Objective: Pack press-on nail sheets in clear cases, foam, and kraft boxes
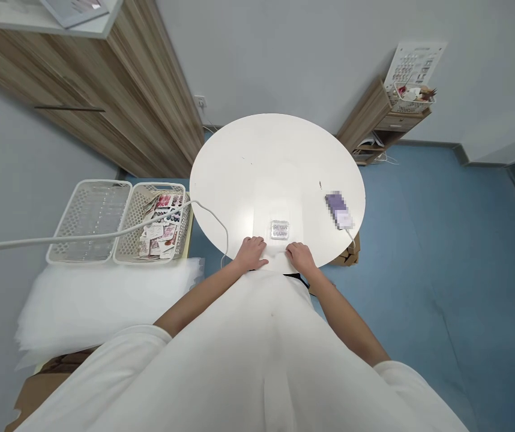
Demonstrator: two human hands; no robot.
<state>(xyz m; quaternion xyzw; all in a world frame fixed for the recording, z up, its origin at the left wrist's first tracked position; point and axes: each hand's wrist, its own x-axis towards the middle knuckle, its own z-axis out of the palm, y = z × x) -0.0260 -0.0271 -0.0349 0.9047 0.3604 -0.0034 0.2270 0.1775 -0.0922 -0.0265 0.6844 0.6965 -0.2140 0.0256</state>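
A small clear plastic case [280,230] with rows of tiny pieces inside lies on the white round table [239,150], close to its near edge. My left hand [251,253] rests on the tabletop to the left of the case, fingers forward and thumb apart from them. On the other side, my right hand [301,258] has its fingers bent and drawn together at the table. What its fingertips hold, if anything, is too faint to make out. A pale, see-through patch shows between the hands, just below the case. Neither hand touches the case.
A phone [339,210], blurred out, lies at the table's right with a cable. Left of the table stand a basket of printed cards [161,225] and a basket of clear plastic pieces [93,219], above white wrapping sheets [113,300]. A white cable [149,225] crosses over them.
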